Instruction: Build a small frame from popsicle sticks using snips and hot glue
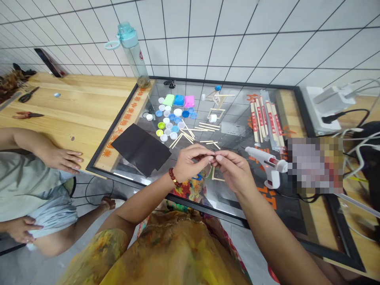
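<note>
Left of the fingers (205, 162) lay a black sheet (141, 148), perhaps to free working space. Just beyond were caps (177, 112) and thin sticks (188, 130), probably for easy reach. Left hand (191, 163) and right hand (238, 171) met, fingertips pinched together; on what, I could not tell. Rightward lay a glue gun (269, 163), nozzle toward them.

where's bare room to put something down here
Best bet: the bare wood between the small blue object and the black frame, beyond the co-worker's hand. It's crowded on the glass ahead of the left hand and right hand, with caps and loose sticks, and rightward around the glue gun.
</note>
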Demonstrator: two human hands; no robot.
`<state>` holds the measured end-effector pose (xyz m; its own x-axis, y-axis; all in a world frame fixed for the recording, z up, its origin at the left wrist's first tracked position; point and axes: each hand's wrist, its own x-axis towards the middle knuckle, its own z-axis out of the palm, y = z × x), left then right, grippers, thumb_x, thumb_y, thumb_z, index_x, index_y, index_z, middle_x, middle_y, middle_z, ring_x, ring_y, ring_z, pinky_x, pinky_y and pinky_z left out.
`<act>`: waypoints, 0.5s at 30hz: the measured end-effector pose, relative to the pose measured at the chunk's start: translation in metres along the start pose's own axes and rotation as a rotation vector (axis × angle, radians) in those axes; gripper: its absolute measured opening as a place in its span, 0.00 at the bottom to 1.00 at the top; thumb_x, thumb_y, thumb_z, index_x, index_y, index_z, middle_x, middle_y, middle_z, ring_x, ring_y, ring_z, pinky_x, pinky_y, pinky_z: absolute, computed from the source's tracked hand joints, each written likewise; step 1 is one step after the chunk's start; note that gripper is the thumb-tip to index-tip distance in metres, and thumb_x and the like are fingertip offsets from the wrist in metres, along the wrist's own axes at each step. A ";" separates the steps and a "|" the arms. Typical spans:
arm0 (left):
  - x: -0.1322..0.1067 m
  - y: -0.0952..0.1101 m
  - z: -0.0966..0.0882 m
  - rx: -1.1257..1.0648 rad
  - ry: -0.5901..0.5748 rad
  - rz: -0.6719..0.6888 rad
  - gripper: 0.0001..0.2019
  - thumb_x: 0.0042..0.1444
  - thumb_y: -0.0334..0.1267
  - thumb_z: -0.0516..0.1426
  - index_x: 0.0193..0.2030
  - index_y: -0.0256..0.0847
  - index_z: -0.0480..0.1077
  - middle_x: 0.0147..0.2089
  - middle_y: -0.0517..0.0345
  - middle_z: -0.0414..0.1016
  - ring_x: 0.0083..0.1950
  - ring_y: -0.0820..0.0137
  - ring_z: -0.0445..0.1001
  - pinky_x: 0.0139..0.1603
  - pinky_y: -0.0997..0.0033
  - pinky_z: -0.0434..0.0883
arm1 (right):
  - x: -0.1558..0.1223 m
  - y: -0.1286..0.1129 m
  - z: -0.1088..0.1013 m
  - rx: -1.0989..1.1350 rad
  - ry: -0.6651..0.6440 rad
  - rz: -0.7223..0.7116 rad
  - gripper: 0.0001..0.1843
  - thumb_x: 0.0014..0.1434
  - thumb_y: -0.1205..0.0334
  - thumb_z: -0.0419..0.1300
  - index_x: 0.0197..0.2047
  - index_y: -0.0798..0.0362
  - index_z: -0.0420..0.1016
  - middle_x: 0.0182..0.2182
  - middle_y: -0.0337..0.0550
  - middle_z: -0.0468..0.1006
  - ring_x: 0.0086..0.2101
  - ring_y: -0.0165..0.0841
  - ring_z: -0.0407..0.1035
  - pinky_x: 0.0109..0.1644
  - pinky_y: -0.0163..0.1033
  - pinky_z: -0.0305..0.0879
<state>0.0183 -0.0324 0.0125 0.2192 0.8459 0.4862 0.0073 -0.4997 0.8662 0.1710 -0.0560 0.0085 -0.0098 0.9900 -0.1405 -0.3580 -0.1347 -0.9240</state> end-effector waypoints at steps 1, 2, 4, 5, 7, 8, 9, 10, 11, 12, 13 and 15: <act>0.000 0.000 0.000 -0.001 -0.001 0.002 0.06 0.54 0.35 0.61 0.37 0.38 0.77 0.34 0.52 0.76 0.33 0.74 0.74 0.30 0.76 0.70 | 0.000 0.000 0.000 -0.006 0.008 -0.004 0.10 0.44 0.55 0.72 0.31 0.48 0.81 0.24 0.36 0.78 0.27 0.27 0.70 0.33 0.33 0.66; 0.000 -0.001 0.000 -0.002 -0.003 0.003 0.06 0.54 0.34 0.61 0.37 0.38 0.78 0.34 0.52 0.76 0.33 0.74 0.74 0.30 0.76 0.70 | -0.001 0.000 0.000 -0.014 0.018 -0.010 0.11 0.43 0.55 0.72 0.30 0.48 0.80 0.24 0.36 0.78 0.26 0.27 0.69 0.33 0.33 0.66; 0.000 -0.001 0.000 -0.004 -0.005 0.002 0.06 0.54 0.34 0.61 0.38 0.37 0.78 0.34 0.52 0.76 0.33 0.74 0.73 0.30 0.76 0.70 | -0.001 0.000 0.000 -0.033 0.031 -0.024 0.11 0.42 0.55 0.72 0.30 0.49 0.80 0.24 0.35 0.77 0.26 0.26 0.68 0.32 0.33 0.65; 0.000 -0.002 0.000 -0.005 -0.003 -0.001 0.06 0.54 0.34 0.61 0.38 0.37 0.78 0.34 0.52 0.76 0.33 0.74 0.73 0.30 0.76 0.70 | -0.001 0.001 0.000 -0.040 0.034 -0.029 0.11 0.42 0.55 0.72 0.30 0.49 0.80 0.24 0.35 0.77 0.26 0.26 0.68 0.32 0.34 0.65; 0.000 -0.002 0.001 -0.007 0.003 -0.009 0.06 0.54 0.34 0.61 0.37 0.37 0.78 0.34 0.52 0.76 0.33 0.74 0.73 0.30 0.77 0.69 | -0.001 0.002 0.000 -0.054 0.036 -0.039 0.11 0.43 0.54 0.72 0.30 0.49 0.79 0.24 0.36 0.76 0.26 0.27 0.67 0.32 0.34 0.65; -0.001 -0.002 0.001 -0.008 0.005 -0.016 0.06 0.53 0.34 0.61 0.37 0.37 0.77 0.34 0.52 0.76 0.33 0.75 0.73 0.30 0.77 0.69 | 0.000 0.002 0.000 -0.061 0.035 -0.044 0.11 0.43 0.54 0.71 0.30 0.49 0.79 0.24 0.36 0.76 0.26 0.27 0.67 0.32 0.34 0.65; -0.001 -0.003 0.001 -0.010 0.006 -0.027 0.06 0.53 0.35 0.61 0.37 0.37 0.77 0.34 0.52 0.76 0.32 0.75 0.73 0.29 0.77 0.69 | 0.000 0.002 0.000 -0.067 0.033 -0.048 0.11 0.44 0.54 0.71 0.30 0.49 0.79 0.23 0.36 0.76 0.26 0.27 0.67 0.32 0.34 0.65; -0.002 -0.003 0.002 -0.011 0.007 -0.041 0.06 0.53 0.36 0.62 0.37 0.37 0.77 0.34 0.52 0.76 0.32 0.75 0.73 0.29 0.77 0.69 | 0.000 0.002 0.000 -0.072 0.030 -0.051 0.11 0.45 0.54 0.71 0.30 0.49 0.79 0.23 0.36 0.75 0.26 0.27 0.67 0.32 0.34 0.65; -0.002 -0.004 0.002 -0.012 0.008 -0.055 0.07 0.53 0.36 0.62 0.38 0.37 0.77 0.34 0.53 0.75 0.31 0.75 0.72 0.29 0.77 0.69 | 0.000 0.002 0.000 -0.077 0.026 -0.054 0.10 0.45 0.54 0.70 0.29 0.49 0.79 0.23 0.36 0.75 0.26 0.27 0.67 0.32 0.34 0.64; -0.002 -0.004 0.002 -0.011 0.009 -0.069 0.08 0.53 0.37 0.62 0.38 0.37 0.77 0.33 0.53 0.75 0.31 0.76 0.72 0.29 0.77 0.69 | 0.000 0.002 0.000 -0.083 0.021 -0.056 0.10 0.45 0.54 0.70 0.29 0.49 0.78 0.23 0.36 0.75 0.26 0.27 0.67 0.32 0.35 0.65; -0.003 -0.004 0.003 -0.008 0.009 -0.081 0.08 0.53 0.38 0.62 0.39 0.38 0.77 0.33 0.54 0.75 0.31 0.76 0.72 0.29 0.77 0.69 | 0.000 0.002 0.001 -0.091 0.018 -0.060 0.10 0.45 0.54 0.70 0.29 0.50 0.78 0.23 0.36 0.75 0.26 0.28 0.67 0.32 0.35 0.65; -0.003 -0.004 0.003 0.000 0.011 -0.093 0.09 0.52 0.39 0.62 0.39 0.38 0.77 0.33 0.54 0.75 0.31 0.76 0.71 0.29 0.77 0.69 | 0.000 0.001 0.001 -0.109 0.014 -0.064 0.11 0.46 0.53 0.69 0.29 0.50 0.78 0.23 0.37 0.75 0.25 0.28 0.67 0.32 0.36 0.65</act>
<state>0.0203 -0.0332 0.0070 0.2065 0.8907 0.4050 0.0266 -0.4189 0.9077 0.1699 -0.0557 0.0077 0.0231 0.9962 -0.0838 -0.2534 -0.0752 -0.9644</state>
